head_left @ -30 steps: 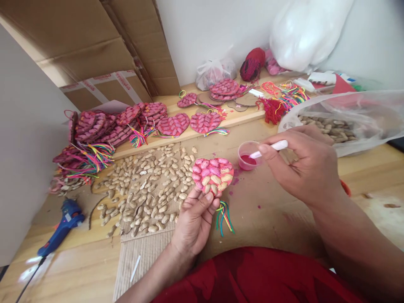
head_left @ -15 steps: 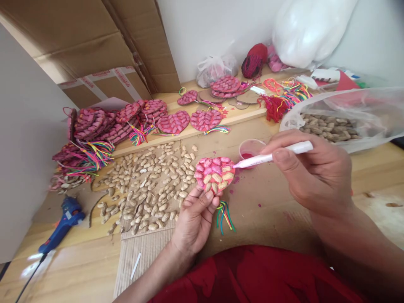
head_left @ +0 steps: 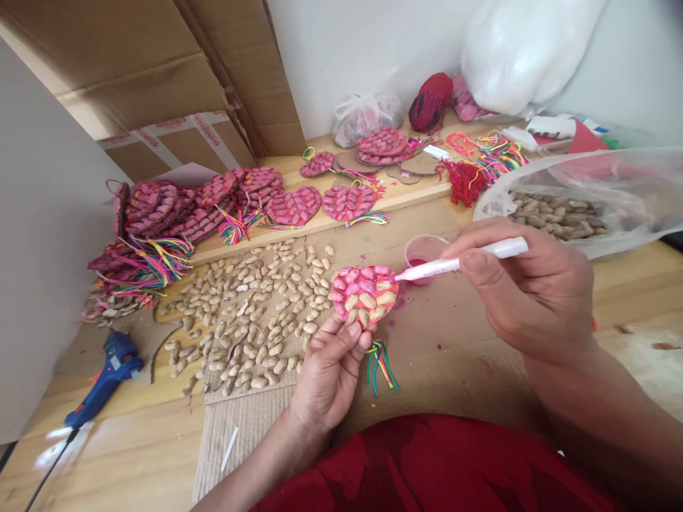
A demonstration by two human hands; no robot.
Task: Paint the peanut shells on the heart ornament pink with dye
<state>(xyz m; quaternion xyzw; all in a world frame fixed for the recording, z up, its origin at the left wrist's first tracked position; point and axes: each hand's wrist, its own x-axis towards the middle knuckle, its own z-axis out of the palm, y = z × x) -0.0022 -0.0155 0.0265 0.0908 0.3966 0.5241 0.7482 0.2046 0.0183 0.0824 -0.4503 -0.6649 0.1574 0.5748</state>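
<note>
My left hand (head_left: pixel 334 370) pinches the lower edge of a heart-shaped piece (head_left: pixel 365 286) covered with peanuts. The peanuts along its top and left are pink, while those at the lower right are bare tan. A tassel of coloured cords (head_left: pixel 381 366) hangs below it. In my right hand (head_left: pixel 526 291) is a white pen-like brush (head_left: pixel 459 263), gripped between thumb and fingers. Its pink tip meets the upper right edge of the heart. Just behind the brush stands a clear plastic cup (head_left: pixel 425 250) with pink paint in it, partly covered by my right hand.
Loose peanuts (head_left: pixel 267 320) spread over cardboard at the left, with a blue glue gun (head_left: pixel 107 377) beyond them. Finished-looking pink peanut hearts (head_left: pixel 293 206) and tassels line a wooden ledge at the back. A plastic bag of peanuts (head_left: pixel 558 213) lies at the right.
The brush tip has shifted very slightly up and left along the heart's upper right edge. The heart has moved marginally to the right; both grips are the same.
</note>
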